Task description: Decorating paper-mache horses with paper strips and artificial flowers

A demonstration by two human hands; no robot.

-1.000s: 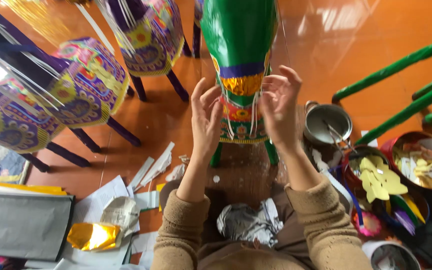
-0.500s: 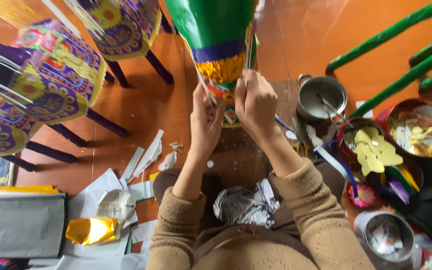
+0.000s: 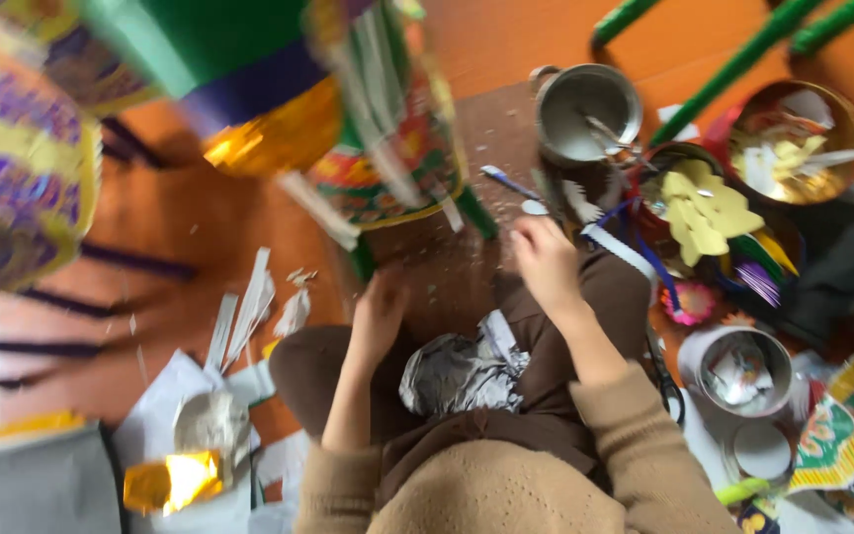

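The green paper lantern (image 3: 279, 109) hangs tilted just above the left hand (image 3: 380, 314), nearer it than the right hand (image 3: 546, 262), both loosely open and empty

A large green paper-covered figure with gold and purple bands (image 3: 249, 89) hangs over the orange floor (image 3: 210, 247), ahead of the person's knees. The left hand (image 3: 380, 314) sits below its lower edge; the right hand (image 3: 546, 262) lies to its right. Crumpled silver foil (image 3: 457, 371) rests on the lap between the arms. A round metal pot (image 3: 585, 114) stands beyond the right hand, with a bowl of yellow paper cut-outs (image 3: 704, 213) right of it. White paper strips (image 3: 244, 311) lie on the floor left of the left hand.
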